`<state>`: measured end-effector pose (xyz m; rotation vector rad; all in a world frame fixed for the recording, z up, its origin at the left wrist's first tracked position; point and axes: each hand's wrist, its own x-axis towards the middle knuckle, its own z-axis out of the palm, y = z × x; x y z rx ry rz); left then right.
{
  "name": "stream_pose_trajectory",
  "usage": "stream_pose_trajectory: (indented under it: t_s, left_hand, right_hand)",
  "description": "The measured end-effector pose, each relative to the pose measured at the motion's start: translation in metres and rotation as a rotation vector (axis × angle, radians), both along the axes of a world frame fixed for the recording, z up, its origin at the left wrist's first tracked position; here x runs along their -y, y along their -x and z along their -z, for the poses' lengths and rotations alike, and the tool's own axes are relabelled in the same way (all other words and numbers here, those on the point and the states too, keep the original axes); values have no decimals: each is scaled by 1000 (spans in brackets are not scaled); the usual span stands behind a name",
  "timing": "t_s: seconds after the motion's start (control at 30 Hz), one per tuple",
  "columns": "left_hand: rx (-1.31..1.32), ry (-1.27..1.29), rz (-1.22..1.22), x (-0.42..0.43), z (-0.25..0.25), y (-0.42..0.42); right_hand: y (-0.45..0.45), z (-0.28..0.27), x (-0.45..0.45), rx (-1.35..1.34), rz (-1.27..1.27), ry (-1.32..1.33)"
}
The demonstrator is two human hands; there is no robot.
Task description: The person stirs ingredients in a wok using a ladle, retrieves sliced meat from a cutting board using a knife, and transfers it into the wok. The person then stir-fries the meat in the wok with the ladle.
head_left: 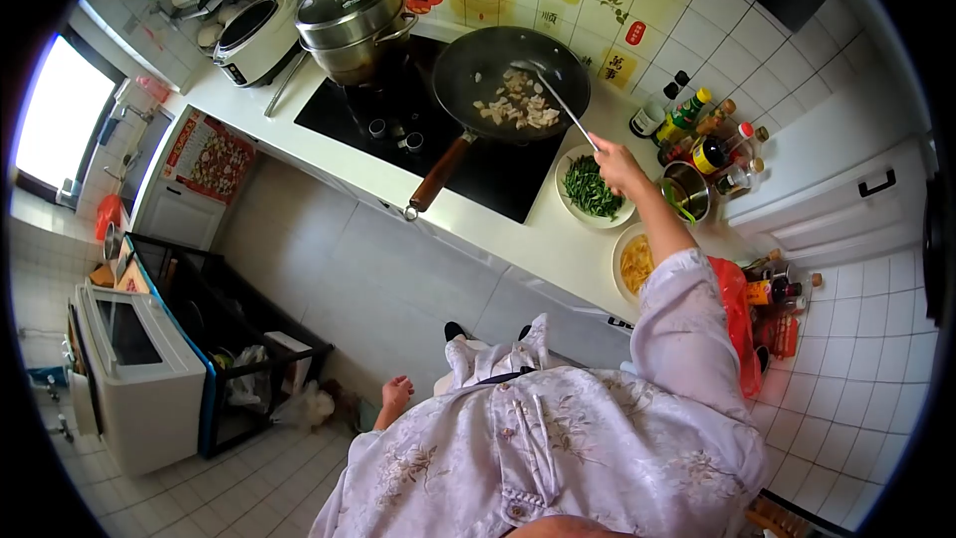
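My right hand (619,165) is closed round the handle of a metal spatula (563,105), whose head is in the dark wok (461,80) on the hob. Pale pieces of meat (520,103) lie in the wok, and its wooden handle (438,175) points toward the front edge. Under and beside my right hand is a white plate of chopped greens (592,186). Nearer me, partly behind my right forearm, stands a bowl of yellow food (635,264). Down at my left side, my left hand (396,394) hangs with its fingers curled, touching nothing that I can see.
A steamer pot (351,30) with a glass lid stands left of the wok, beside an open rice cooker (254,40). Several bottles (709,154) and a metal pot (687,189) are at the right. A red bag (734,324) hangs near my right sleeve.
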<state>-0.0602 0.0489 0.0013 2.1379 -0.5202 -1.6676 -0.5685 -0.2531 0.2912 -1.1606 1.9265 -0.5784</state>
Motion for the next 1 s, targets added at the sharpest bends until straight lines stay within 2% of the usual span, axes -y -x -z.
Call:
stream_pose_trajectory:
  t_s: [0.13,0.17,0.27,0.33,0.4,0.47,0.57,0.73,0.87,0.93,1.0]
  left_hand:
    - [-5,2,-20,-19,13,-2]
    - [-26,-7,-6,-21,20,-4]
    - [-51,-5,14,-17,27,-2]
    - [-31,30,48,-6,21,2]
    - [-14,-6,61,10,20,6]
    - [6,-48,71,22,17,10]
    - [-1,-10,80,31,5,12]
    - [-7,-22,44,23,7,6]
    - [-13,-25,63,6,24,-8]
    - [-1,-48,67,1,19,-12]
    - [9,-40,49,-1,15,-13]
  right_hand:
    - [24,-15,-33,184,-27,-40]
    - [21,-28,-41,31,-41,10]
    - [29,-40,-45,-79,-59,-7]
    - [43,-14,-38,-110,-54,-22]
    - [66,40,-29,-533,-364,534]
    - [11,-20,-39,-376,-191,103]
    - [-6,-24,-42,-48,-100,-60]
    - [-5,-8,-16,-7,-78,11]
    - [-19,-12,4,-85,7,69]
    - [-29,-10,-2,-146,-32,-5]
    - [-13,13,-17,-217,-95,86]
